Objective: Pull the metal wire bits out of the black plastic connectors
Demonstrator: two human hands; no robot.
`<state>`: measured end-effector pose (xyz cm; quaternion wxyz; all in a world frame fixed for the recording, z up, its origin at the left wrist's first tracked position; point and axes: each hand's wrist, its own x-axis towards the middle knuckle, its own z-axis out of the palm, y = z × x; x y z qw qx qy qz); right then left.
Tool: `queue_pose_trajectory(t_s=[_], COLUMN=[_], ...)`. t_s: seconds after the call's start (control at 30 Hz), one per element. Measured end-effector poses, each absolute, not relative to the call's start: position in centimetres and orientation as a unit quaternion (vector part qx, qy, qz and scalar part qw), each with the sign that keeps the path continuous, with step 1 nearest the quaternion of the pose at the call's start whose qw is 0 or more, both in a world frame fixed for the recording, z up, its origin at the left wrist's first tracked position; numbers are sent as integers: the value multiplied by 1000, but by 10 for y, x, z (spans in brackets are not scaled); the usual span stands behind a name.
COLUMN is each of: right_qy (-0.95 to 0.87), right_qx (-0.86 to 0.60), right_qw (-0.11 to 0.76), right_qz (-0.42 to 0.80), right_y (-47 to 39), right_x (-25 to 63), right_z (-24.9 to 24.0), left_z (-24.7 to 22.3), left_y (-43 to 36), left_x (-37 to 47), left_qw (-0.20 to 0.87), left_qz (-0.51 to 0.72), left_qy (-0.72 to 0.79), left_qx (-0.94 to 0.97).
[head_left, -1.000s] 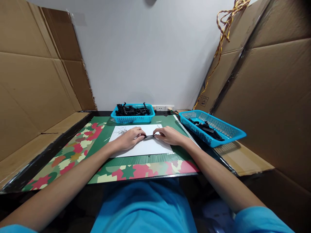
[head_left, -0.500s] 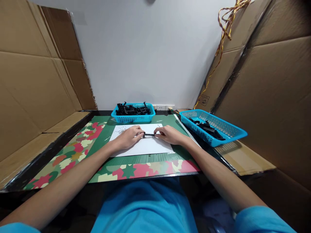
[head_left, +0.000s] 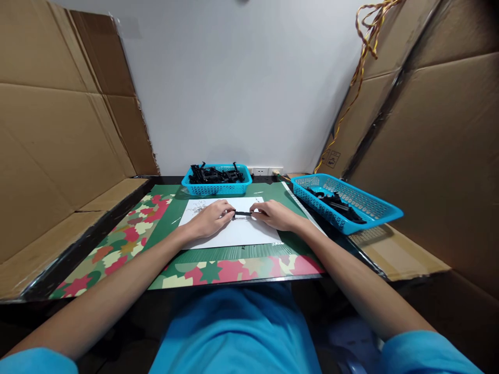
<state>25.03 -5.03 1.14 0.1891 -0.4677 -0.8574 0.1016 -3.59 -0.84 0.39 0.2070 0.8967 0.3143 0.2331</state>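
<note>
A slim black plastic part [head_left: 243,213] spans the gap between my two hands, just over a white sheet [head_left: 230,236]. My left hand [head_left: 213,218] pinches its left end between thumb and fingers. The right end is gripped the same way by my right hand [head_left: 273,214]. Fingertips cover both ends of the part, so their shape is hidden. On the sheet, left of and behind my left hand, lies a scatter of tiny dark pieces [head_left: 198,206], too small to name.
A blue basket [head_left: 216,190] heaped with black plastic parts [head_left: 218,174] stands at the back. Another blue basket [head_left: 374,210], holding fewer black parts [head_left: 338,204], is at the right. Cardboard walls [head_left: 58,130] flank the green mat [head_left: 156,228]. A twisted yellow cord [head_left: 356,88] hangs at right.
The whole view has shifted slightly to the left. Both hands keep their pinch on the black part, which looks slightly turned, with more of its dark face showing.
</note>
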Motion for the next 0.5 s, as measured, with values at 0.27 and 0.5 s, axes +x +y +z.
queue_pose_trajectory(t_s=[0.27, 0.5], right_qy=[-850, -804], right_qx=[-456, -426], right_qw=[218, 310], right_qz=[152, 275], right_y=[-54, -63], right_x=[251, 243], right_z=[16, 17], left_z=[0, 0], left_y=[-20, -38], left_x=[-24, -13], left_qw=[308, 589], left_qz=[277, 343], left_qy=[341, 350], left_qx=[844, 643])
